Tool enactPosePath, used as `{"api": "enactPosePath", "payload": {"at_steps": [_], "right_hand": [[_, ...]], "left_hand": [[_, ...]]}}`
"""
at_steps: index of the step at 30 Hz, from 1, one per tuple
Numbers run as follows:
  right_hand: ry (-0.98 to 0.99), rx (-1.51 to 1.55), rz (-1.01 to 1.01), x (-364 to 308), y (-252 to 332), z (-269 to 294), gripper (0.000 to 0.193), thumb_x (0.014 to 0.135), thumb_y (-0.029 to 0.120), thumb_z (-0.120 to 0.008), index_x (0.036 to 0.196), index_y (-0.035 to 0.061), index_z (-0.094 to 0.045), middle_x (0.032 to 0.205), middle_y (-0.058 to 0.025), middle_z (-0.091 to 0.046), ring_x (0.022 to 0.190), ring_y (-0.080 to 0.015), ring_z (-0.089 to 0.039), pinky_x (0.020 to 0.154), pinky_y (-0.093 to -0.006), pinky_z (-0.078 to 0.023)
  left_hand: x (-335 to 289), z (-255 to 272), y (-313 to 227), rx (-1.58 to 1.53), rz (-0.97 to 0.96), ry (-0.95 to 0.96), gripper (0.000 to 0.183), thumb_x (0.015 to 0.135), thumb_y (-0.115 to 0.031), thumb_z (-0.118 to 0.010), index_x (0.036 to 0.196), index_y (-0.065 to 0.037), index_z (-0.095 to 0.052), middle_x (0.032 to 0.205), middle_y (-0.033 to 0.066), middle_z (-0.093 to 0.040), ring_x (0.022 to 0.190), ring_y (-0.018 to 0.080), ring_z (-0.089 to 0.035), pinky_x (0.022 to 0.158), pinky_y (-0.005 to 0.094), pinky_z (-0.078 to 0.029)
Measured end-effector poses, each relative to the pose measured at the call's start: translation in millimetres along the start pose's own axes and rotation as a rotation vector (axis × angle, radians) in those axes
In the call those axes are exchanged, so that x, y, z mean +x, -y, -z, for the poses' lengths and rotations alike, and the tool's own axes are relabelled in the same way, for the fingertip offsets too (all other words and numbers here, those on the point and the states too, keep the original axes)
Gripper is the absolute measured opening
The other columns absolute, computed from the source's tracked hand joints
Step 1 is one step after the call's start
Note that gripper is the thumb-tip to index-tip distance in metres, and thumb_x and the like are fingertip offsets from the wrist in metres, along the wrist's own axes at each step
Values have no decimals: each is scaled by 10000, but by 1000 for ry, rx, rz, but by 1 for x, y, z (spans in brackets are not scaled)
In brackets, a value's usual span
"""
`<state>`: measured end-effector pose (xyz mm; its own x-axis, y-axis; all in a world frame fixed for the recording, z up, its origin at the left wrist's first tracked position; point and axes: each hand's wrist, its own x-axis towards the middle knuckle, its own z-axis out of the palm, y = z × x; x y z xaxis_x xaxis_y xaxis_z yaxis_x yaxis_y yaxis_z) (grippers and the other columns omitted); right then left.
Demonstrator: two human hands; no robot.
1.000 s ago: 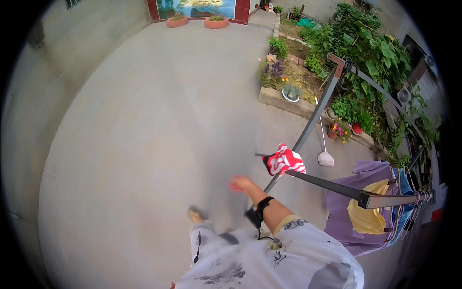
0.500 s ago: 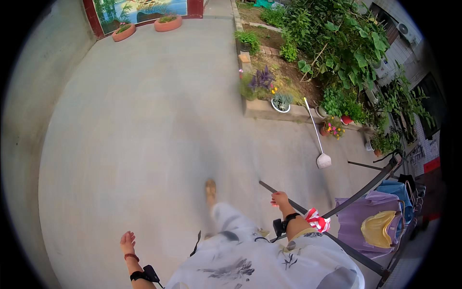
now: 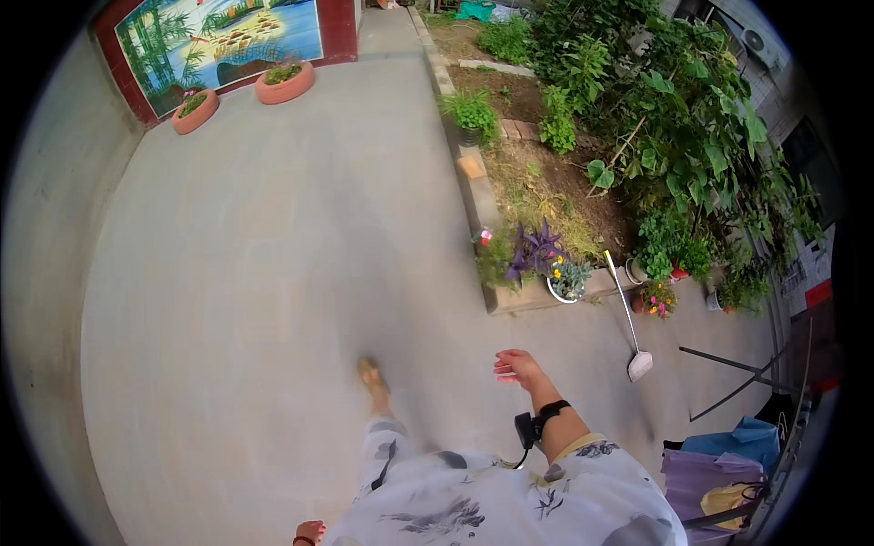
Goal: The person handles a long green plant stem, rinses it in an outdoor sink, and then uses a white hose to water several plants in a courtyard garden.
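Note:
My right hand [image 3: 516,367] is out in front over the concrete floor, empty, its fingers loosely stretched and apart. A black strap with a small dark device [image 3: 537,424] sits on that forearm. At the lower edge my left hand [image 3: 309,530] shows only in part, with a dark red bracelet at its wrist; how its fingers lie cannot be made out. Neither hand touches anything I can see. One foot in a tan shoe [image 3: 371,374] is forward on the floor. Nearest to the right hand is a white long-handled dustpan [image 3: 640,366], leaning against the bed's edging.
A raised garden bed [image 3: 492,298] with leafy plants runs along the right, with flowerpots [image 3: 565,289] at its corner. A clothes rack [image 3: 728,367] with a purple garment [image 3: 706,478] stands lower right. Tire planters [image 3: 285,84] sit before a painted wall; a grey wall [image 3: 55,273] borders the left.
I have stepped forward; the garden bed and dustpan sit closer and the clothes rack has slid toward the lower right. My left hand has swung down to the lower edge.

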<state>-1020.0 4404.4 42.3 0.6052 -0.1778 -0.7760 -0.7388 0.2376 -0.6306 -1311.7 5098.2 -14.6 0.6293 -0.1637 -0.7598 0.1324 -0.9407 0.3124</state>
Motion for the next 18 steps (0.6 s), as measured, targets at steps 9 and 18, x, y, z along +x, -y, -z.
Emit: {"api": "enactPosePath", "payload": {"at_steps": [9,18], "right_hand": [[-570,-291,101,174,157,-36,181,834,140,-601,958,8,-587,755,-150,-650,644,-259,-656,516,-377,-551],[-536,-38,-347,405,367,-62,189,842,144,-606,958,-3,-581,745,-152,-621,617,-276,-645,523,-396,-557]], "left_hand": [[346,415,-19,-197,57,-472,193,784,-154,-542,888,-65,-677,779,152,-652,756,336,-622,661,442,-502],[627,810,-224,-542,-173,-644,232,882,-203,-545,1020,-43,-641,918,92,-677,832,208,-633,703,313,-475]]}}
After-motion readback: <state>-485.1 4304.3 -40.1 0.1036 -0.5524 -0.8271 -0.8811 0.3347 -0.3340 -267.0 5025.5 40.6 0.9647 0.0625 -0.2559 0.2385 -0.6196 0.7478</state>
